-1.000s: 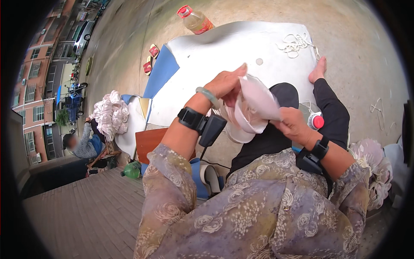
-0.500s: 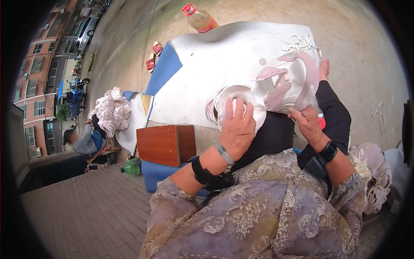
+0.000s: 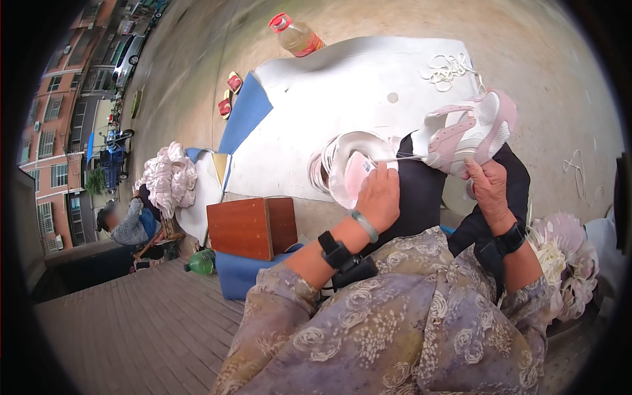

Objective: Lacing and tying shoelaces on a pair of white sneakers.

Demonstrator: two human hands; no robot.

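My right hand (image 3: 487, 187) grips the lower edge of a pink-and-white shoe upper (image 3: 471, 135) and holds it up over my right leg. A thin white lace (image 3: 409, 158) runs taut from that upper across to my left hand (image 3: 380, 197). The left fingers are pinched together on the lace. Just left of those fingertips lies a stack of white shoe uppers (image 3: 342, 148), with a pink tongue (image 3: 357, 172) showing on top. My left hand covers part of this stack.
A white sheet (image 3: 303, 99) with a blue underside spreads before me, with loose white laces (image 3: 449, 69) at its far right. Beyond it stands a bottle (image 3: 296, 36). A brown wooden box (image 3: 240, 227) is at left. Another person (image 3: 131, 224) sits near bundled uppers (image 3: 168, 178).
My right hand has raised and turned the upper to the right. My left hand has shifted right off the stack, uncovering the pink tongue, and the lace now stretches between both hands.
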